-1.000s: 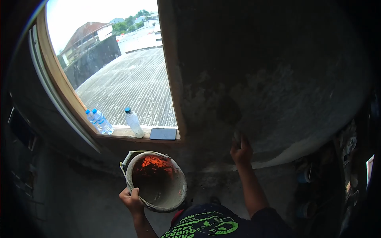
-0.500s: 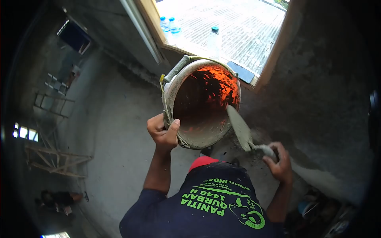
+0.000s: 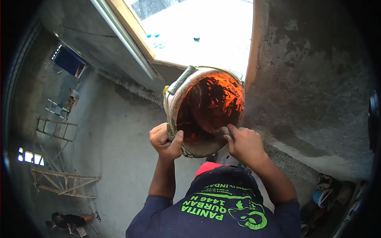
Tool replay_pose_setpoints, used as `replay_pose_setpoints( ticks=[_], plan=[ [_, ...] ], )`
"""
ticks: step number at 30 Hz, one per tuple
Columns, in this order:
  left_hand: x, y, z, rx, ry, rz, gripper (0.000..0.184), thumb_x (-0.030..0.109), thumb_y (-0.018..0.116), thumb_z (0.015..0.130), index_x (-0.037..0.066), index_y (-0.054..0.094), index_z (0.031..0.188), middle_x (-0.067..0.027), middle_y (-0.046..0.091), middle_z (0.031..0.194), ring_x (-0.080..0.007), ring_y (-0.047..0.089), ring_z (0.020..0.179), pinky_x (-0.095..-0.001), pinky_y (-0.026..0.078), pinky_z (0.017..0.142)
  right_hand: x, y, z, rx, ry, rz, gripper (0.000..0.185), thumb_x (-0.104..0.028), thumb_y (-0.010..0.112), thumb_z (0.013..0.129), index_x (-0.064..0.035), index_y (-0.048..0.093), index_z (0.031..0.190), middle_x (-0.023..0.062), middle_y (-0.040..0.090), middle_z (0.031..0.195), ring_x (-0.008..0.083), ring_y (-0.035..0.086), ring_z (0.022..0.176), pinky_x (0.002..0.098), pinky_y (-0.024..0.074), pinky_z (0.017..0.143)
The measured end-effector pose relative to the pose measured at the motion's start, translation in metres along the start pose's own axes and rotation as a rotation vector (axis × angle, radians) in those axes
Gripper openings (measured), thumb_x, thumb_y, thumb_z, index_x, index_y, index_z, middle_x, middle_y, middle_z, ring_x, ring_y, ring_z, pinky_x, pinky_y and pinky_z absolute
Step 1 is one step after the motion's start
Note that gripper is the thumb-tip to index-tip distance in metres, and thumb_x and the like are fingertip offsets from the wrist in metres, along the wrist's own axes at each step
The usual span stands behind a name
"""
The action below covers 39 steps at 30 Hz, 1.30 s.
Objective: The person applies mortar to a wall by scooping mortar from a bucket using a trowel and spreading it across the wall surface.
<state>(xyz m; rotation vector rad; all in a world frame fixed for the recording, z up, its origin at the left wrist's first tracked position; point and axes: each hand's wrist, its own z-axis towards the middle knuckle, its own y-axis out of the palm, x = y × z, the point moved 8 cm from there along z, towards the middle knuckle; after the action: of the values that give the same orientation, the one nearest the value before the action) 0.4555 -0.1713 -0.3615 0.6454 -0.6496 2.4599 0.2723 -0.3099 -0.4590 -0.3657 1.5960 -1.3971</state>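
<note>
A mortar-smeared bucket [image 3: 234,89] is tipped so that its mouth faces me, and its inner wall shows orange between dark patches. My left hand [image 3: 166,142] is closed on the left side of the rim, thumb on the inside. My right hand [image 3: 247,146] is closed around the handle of a trowel [image 3: 224,130] at the lower right of the mouth. The trowel's blade is inside the bucket, hard to make out in the shadow. The bucket's wire handle carries a grey grip [image 3: 182,79] and rests against the upper left rim.
Beyond the bucket is a bright window opening with a wooden frame [image 3: 251,47] and bottles behind it. A rough plastered wall [image 3: 309,79] stands at right. Wooden scaffolding [image 3: 65,182] and a seated person [image 3: 67,220] are at left. A blue container [image 3: 318,196] lies lower right.
My right hand has moved left and up to the bucket, bringing the trowel blade from outside the rim to inside. My left hand keeps its hold. The view has shifted.
</note>
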Motion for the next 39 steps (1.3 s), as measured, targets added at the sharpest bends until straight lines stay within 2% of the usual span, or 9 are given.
replay_pose_setpoints(
  ticks=[7,10,13,20,22,27,32,37,39],
  plan=[
    [0.001,-0.007,0.006,-0.037,0.036,-0.028,0.031,0.0,0.067,0.071,0.004,0.04,0.058,-0.0047,0.039,0.053,-0.0191,0.037,0.044,-0.0334,0.029,0.047,-0.005,-0.035,0.014,0.193,0.16,0.085,0.034,-0.035,0.061,0.099,-0.0089,0.063,0.121,0.0201,0.07,0.083,0.0419,0.073,0.077,0.0526,0.0588,0.068],
    [0.006,0.002,0.011,-0.026,0.064,-0.119,0.029,0.002,0.067,0.072,0.004,0.041,0.058,-0.0037,0.039,0.053,-0.0173,0.036,0.045,-0.0332,0.028,0.047,-0.011,-0.028,0.009,0.163,0.124,0.074,0.033,-0.035,0.061,0.098,-0.0088,0.063,0.119,0.0203,0.07,0.084,0.0412,0.073,0.078,0.0522,0.059,0.068],
    [-0.01,-0.002,0.011,-0.009,-0.037,-0.073,0.033,0.011,0.069,0.074,0.003,0.041,0.059,-0.0005,0.041,0.054,-0.0115,0.036,0.049,-0.0314,0.025,0.049,-0.021,-0.008,-0.008,-0.08,-0.021,0.031,0.029,-0.035,0.061,0.098,-0.0125,0.064,0.115,0.0191,0.071,0.085,0.0405,0.073,0.08,0.0519,0.0588,0.068],
    [-0.016,0.002,0.014,-0.102,-0.018,-0.124,0.031,0.01,0.068,0.072,0.004,0.04,0.059,0.0008,0.04,0.055,-0.0108,0.036,0.049,-0.0317,0.025,0.049,-0.015,-0.06,0.007,0.105,0.026,0.08,0.027,-0.035,0.061,0.098,-0.0147,0.067,0.115,0.0174,0.07,0.083,0.0386,0.073,0.079,0.0495,0.0589,0.067],
    [-0.006,0.012,0.021,-0.181,0.072,-0.207,0.03,0.008,0.069,0.072,0.003,0.042,0.059,-0.0033,0.038,0.055,-0.016,0.036,0.045,-0.0327,0.027,0.047,-0.02,-0.058,0.008,0.105,-0.021,0.07,0.026,-0.033,0.062,0.098,-0.0147,0.068,0.114,0.0173,0.071,0.085,0.0372,0.074,0.079,0.049,0.0588,0.067],
    [-0.007,0.011,0.027,-0.21,0.074,-0.202,0.029,0.007,0.069,0.071,0.002,0.043,0.059,-0.0032,0.039,0.055,-0.0164,0.037,0.044,-0.0328,0.028,0.047,-0.026,-0.042,-0.007,-0.165,-0.148,-0.112,0.025,-0.031,0.063,0.097,-0.0102,0.069,0.11,0.0157,0.072,0.084,0.0315,0.075,0.078,0.0442,0.0589,0.066],
    [0.002,0.011,0.03,-0.201,0.084,-0.193,0.026,0.002,0.067,0.068,0.002,0.043,0.058,-0.003,0.04,0.054,-0.017,0.038,0.043,-0.0325,0.029,0.046,0.003,-0.063,-0.008,-0.015,-0.002,-0.23,0.025,-0.033,0.063,0.096,-0.0134,0.067,0.111,0.0146,0.071,0.082,0.034,0.074,0.073,0.0463,0.0577,0.064],
    [0.02,0.022,0.031,-0.203,0.234,-0.047,0.014,-0.002,0.065,0.065,0.001,0.052,0.06,-0.0063,0.048,0.053,-0.0225,0.05,0.042,-0.032,0.043,0.047,0.013,-0.061,0.01,-0.046,0.097,-0.25,0.021,-0.027,0.065,0.094,-0.008,0.073,0.092,0.014,0.074,0.087,0.0298,0.076,0.084,0.0421,0.0596,0.07],
    [0.024,0.031,0.036,-0.231,0.265,-0.034,0.011,-0.002,0.064,0.064,0.001,0.054,0.061,-0.0074,0.051,0.054,-0.0237,0.054,0.044,-0.0322,0.046,0.049,0.012,-0.036,0.012,-0.274,0.031,-0.178,0.023,-0.026,0.065,0.091,-0.005,0.074,0.089,0.0159,0.075,0.089,0.0323,0.076,0.088,0.0445,0.0605,0.075]
  ],
)
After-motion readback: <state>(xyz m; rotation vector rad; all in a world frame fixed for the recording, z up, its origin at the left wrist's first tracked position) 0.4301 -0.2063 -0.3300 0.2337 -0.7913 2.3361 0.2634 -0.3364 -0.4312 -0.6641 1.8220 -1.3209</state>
